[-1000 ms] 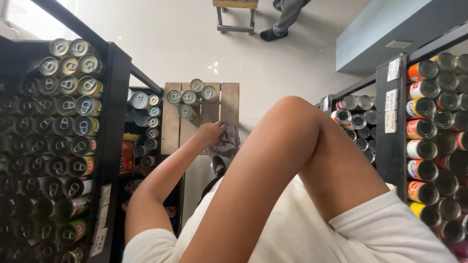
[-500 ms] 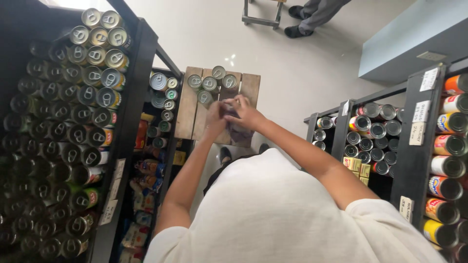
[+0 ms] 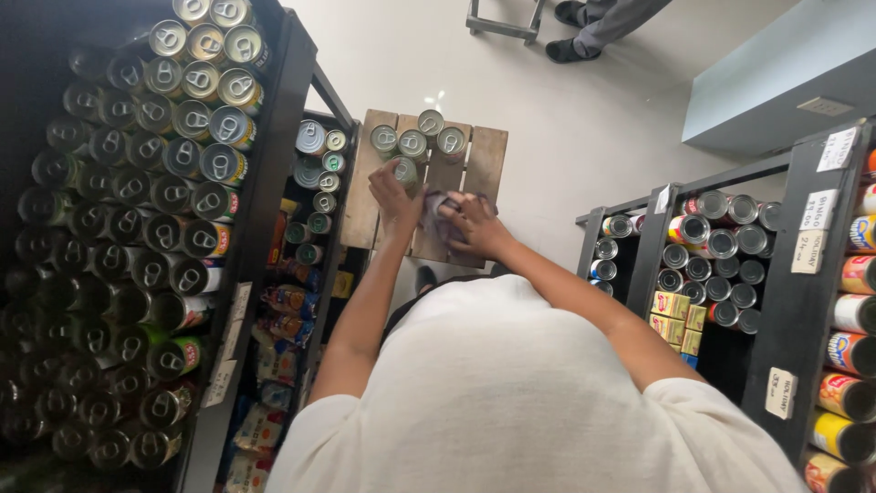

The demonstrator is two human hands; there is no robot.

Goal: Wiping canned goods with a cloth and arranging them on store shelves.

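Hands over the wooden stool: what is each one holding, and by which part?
Left hand grips a can around its side. Right hand presses a purplish cloth, bunched under its fingers, against something I cannot make out.

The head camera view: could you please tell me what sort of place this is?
Most likely a small grocery shop aisle: dark shelves packed with tins on both sides, and paper price tags on the shelf edges.
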